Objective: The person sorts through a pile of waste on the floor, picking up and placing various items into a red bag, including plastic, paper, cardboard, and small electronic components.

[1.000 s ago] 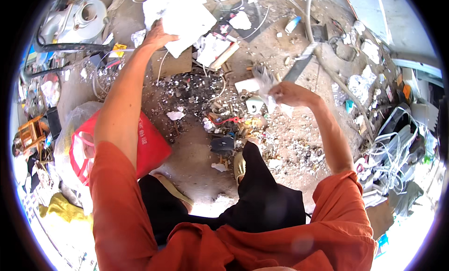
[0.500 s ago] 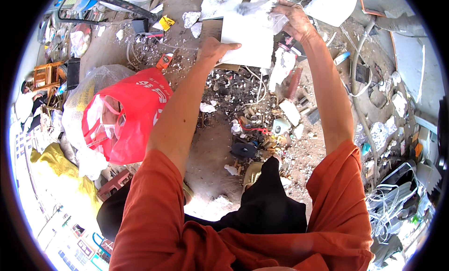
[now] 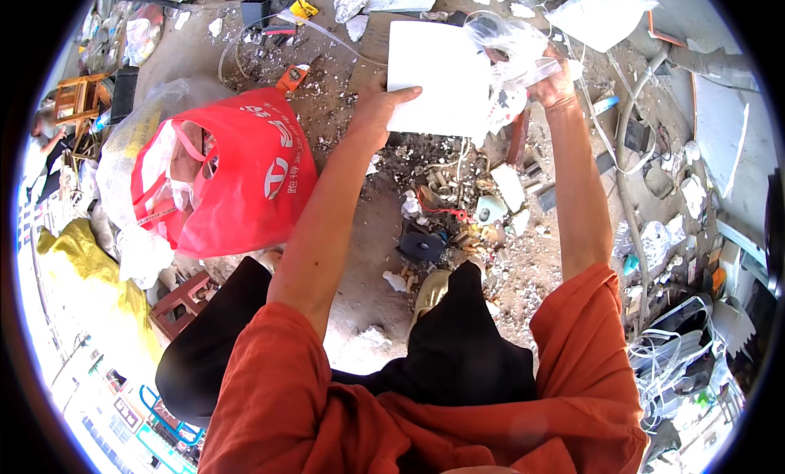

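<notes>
My left hand (image 3: 378, 114) is closed on the left edge of a flat white sheet or board (image 3: 433, 73), its thumb lying across the front. A crumpled bundle of clear plastic (image 3: 509, 50) overlaps the sheet's right side, and my right hand (image 3: 551, 88) grips that bundle, its fingers partly hidden by it. Brown cardboard (image 3: 366, 69) lies on the ground behind the sheet. Below both hands is a scatter of small debris (image 3: 458, 196), with a red wire and a dark plastic piece (image 3: 419, 243) among it.
A red cloth bag (image 3: 245, 179) stuffed with scraps leans against a translucent sack (image 3: 123, 167) on the left, above a yellow sack (image 3: 90, 269). Along the right run a thick hose (image 3: 628, 171) and a pale panel (image 3: 719, 130). Tangled white straps (image 3: 666, 351) lie at lower right.
Since a second ago my left hand has come down and right with the white sheet. My right hand has risen to the sheet's right with the plastic. The view has shifted.
</notes>
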A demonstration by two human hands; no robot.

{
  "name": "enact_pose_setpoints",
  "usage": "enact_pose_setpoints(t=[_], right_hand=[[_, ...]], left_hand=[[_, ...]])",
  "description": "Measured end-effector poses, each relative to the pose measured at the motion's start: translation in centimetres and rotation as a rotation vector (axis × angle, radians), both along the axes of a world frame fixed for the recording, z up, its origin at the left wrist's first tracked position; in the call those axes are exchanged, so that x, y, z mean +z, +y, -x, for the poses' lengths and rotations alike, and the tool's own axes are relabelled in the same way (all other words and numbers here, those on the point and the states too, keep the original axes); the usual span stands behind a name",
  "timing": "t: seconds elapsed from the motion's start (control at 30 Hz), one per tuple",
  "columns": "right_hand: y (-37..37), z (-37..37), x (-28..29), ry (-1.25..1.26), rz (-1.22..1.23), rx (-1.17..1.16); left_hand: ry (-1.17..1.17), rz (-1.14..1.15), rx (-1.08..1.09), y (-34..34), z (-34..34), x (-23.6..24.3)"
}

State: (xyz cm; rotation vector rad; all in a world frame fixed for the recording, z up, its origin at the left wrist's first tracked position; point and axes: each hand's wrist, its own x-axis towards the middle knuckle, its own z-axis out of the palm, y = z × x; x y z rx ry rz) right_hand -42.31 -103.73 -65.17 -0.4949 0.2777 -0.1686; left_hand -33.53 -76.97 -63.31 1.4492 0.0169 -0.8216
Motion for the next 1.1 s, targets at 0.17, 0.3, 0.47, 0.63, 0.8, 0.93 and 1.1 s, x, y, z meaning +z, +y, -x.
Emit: enact_pose_setpoints(t=[0.17, 0.3, 0.47, 0.63, 0.8, 0.93, 1.1], right_hand=[[-1.2, 3.5, -0.2, -0.07, -0.001, -0.064], [-0.5, 4.3, 0.2, -0.106, 0.032, -0.09], [0.6, 4.6, 0.8, -0.438, -0.169, 0.12], [3.1, 4.1, 1.5, -0.591, -0.104, 0.133], [5.2, 2.4, 2.6, -0.627, -0.175, 0.24], [6.4, 2.6, 3.2, -0.314, -0.094, 0.062], [6.6, 2.2, 3.1, -0.544, 0.053, 0.157]], left_hand=[[0.117, 0.243, 0.02, -1.2, 2.8, 1.8], [0.096, 0.343, -0.067, -2.5, 4.8, 3.5], [0.199, 0.491, -0.086, -3.8, 6.8, 4.5], [0.184, 0.392, -0.146, -5.0, 8.2, 6.3], [-0.262, 0.364, -0.155, -5.1, 9.2, 7.0], [-0.325, 0.248, -0.187, -3.8, 9.4, 8.4], [-0.296, 0.308, -0.122, -3.3, 9.1, 8.0]])
